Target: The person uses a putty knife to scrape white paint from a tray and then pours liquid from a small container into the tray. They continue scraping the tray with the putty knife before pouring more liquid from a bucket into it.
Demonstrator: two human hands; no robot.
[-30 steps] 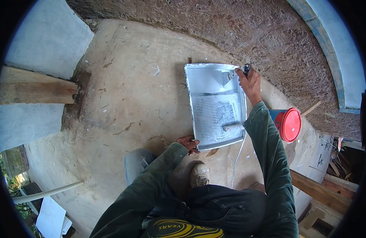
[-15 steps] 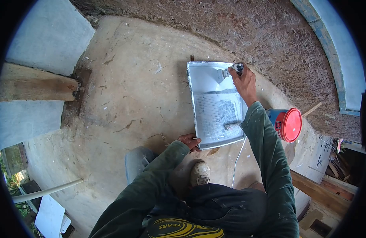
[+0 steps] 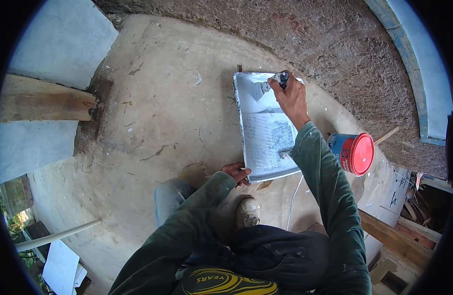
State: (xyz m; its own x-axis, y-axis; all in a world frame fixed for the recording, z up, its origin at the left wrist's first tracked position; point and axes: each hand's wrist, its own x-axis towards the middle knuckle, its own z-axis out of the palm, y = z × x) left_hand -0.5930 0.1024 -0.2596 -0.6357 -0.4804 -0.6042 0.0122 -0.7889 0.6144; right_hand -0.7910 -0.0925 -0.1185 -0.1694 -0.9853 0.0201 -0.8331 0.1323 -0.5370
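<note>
Stained concrete floor (image 3: 162, 98) carries a white-smeared rectangular paint tray (image 3: 258, 140), its near left corner pinched by the left hand (image 3: 236, 173), seemingly for steadiness, while over its far end the right hand (image 3: 291, 100) grips a dark-handled metal scraper (image 3: 265, 87), probably for blade control.

"years" on shirt (image 3: 230, 284); bucket (image 3: 352, 153) lettering too unclear.

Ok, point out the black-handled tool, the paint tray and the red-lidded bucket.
Black-handled tool (image 3: 259, 90), head view: on its flared end.
Paint tray (image 3: 258, 132), head view: on its ribbed slope.
Red-lidded bucket (image 3: 362, 154), head view: on its lid.
</note>
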